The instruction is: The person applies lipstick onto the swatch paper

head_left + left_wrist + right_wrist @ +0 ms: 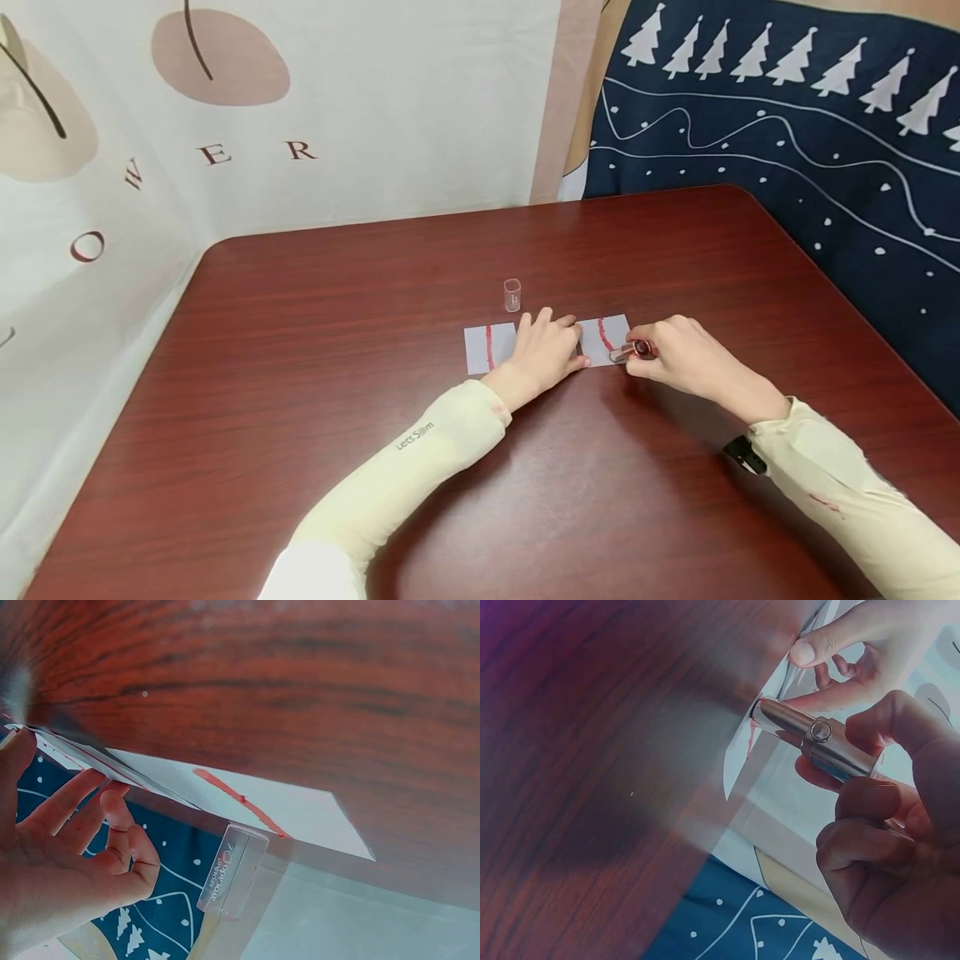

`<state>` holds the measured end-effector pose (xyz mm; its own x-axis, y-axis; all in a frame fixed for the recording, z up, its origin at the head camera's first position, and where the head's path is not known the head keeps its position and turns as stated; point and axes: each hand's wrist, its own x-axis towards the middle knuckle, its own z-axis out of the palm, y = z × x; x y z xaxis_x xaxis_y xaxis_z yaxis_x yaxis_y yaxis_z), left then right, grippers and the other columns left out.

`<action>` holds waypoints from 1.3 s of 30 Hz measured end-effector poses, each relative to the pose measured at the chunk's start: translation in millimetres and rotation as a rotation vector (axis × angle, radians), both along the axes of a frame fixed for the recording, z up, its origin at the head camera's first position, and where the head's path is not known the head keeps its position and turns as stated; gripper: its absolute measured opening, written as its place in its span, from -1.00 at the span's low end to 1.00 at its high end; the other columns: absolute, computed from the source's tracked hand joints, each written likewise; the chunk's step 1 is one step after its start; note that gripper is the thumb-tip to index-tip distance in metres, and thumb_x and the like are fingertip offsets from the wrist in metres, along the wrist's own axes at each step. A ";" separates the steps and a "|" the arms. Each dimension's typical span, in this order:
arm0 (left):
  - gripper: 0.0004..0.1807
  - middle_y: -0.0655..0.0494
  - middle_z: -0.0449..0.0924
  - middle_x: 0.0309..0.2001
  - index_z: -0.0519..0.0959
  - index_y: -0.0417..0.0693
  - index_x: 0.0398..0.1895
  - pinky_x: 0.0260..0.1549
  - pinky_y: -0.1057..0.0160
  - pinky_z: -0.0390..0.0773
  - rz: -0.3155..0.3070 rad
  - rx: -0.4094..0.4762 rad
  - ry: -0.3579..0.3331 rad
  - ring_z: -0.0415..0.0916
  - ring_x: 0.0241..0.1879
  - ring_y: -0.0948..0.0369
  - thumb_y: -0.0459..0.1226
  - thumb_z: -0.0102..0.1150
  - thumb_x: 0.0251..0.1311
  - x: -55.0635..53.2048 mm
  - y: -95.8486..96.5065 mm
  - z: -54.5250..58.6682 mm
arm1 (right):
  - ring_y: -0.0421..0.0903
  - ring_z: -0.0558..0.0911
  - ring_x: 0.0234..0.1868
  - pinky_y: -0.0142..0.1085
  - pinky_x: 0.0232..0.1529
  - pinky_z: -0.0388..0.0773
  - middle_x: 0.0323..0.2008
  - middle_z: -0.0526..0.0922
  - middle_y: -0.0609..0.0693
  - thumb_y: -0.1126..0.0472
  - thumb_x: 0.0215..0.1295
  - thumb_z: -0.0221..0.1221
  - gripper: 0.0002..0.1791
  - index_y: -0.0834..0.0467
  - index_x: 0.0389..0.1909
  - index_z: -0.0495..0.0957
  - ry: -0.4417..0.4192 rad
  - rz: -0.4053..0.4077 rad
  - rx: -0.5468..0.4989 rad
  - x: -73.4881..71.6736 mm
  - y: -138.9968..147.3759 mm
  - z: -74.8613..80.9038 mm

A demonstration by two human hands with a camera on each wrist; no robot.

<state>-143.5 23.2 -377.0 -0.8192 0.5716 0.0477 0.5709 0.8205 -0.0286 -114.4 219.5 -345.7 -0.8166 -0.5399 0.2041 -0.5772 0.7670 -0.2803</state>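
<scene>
My right hand [684, 357] pinches a shiny rose-gold lipstick [642, 348] between thumb and fingers, its tip right at a white paper piece [618, 328]. A curved red line [604, 335] runs down that piece. In the right wrist view the lipstick's metal tube [832, 746] slants toward the paper. Spread over the inner side of the same piece, my left hand [546, 348] presses with fairly straight fingers and hides what lies beneath. Left of it lies another white piece [476, 350], crossed by a straighter red stroke [490, 343].
A clear lettered cap [512, 295] stands behind the papers. The dark red wooden table [337, 333] extends around them. Behind it hang a white printed cloth [420, 100] and a navy cloth with white trees [750, 125].
</scene>
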 end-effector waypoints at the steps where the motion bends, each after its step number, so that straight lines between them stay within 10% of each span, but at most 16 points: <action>1: -0.53 0.22 0.46 0.16 0.58 0.14 0.02 -0.26 0.13 0.28 0.000 0.001 0.001 0.35 -0.03 0.12 0.15 0.12 0.14 0.1 0.4 -0.2 | -0.29 0.24 -0.70 -0.37 -0.67 0.17 -0.76 0.32 -0.23 0.27 -0.08 0.23 -0.97 0.11 -0.55 0.56 -0.001 0.000 0.000 0.3 0.2 0.2; 39: -0.52 0.20 0.46 0.17 0.57 0.12 0.03 -0.23 0.12 0.28 -0.004 0.002 0.008 0.35 -0.01 0.12 0.14 0.11 0.14 0.7 -0.7 -1.3 | -0.30 0.22 -0.69 -0.38 -0.67 0.15 -0.76 0.31 -0.25 0.27 -0.03 0.21 -0.93 0.03 -0.59 0.54 -0.022 0.005 0.012 4.1 -0.2 2.1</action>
<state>-142.8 22.5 -378.3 -0.8164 0.5748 0.0555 0.5740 0.8182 -0.0314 -110.3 219.3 -343.6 -0.8181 -0.5462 0.1798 -0.5748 0.7676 -0.2835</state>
